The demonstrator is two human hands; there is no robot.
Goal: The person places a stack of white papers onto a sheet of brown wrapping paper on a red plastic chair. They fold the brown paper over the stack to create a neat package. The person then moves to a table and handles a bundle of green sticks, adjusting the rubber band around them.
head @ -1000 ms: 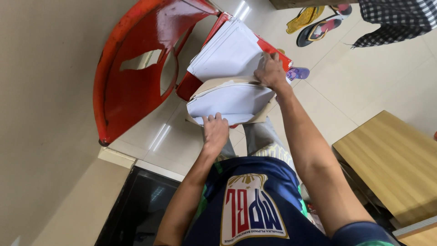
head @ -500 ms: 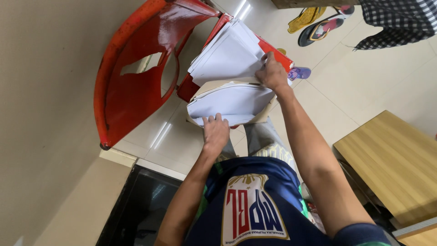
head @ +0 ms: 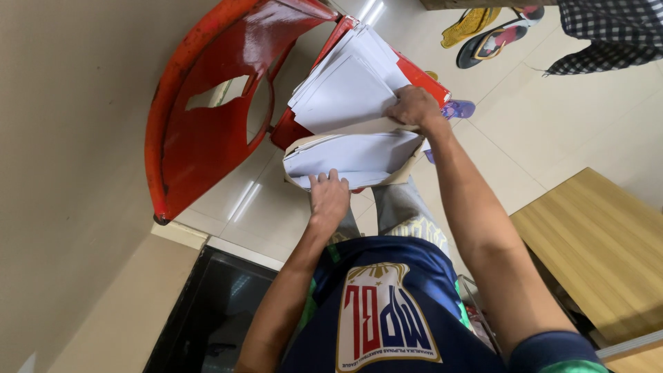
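A tan folder full of white paper lies open over my knees, against a red plastic chair. My right hand grips the raised upper sheaf of white sheets at its right edge and holds it lifted and fanned. My left hand holds the near edge of the lower paper stack, fingers curled onto the top sheet. A red cover or board shows behind the raised sheets.
A beige wall fills the left side. A wooden tabletop is at the right, and a dark glass panel at the lower left. Sandals and a checked cloth lie on the pale tiled floor.
My right hand has lifted the upper sheaf a little higher and its sheets have fanned apart. My left hand has stayed at the lower stack's near edge.
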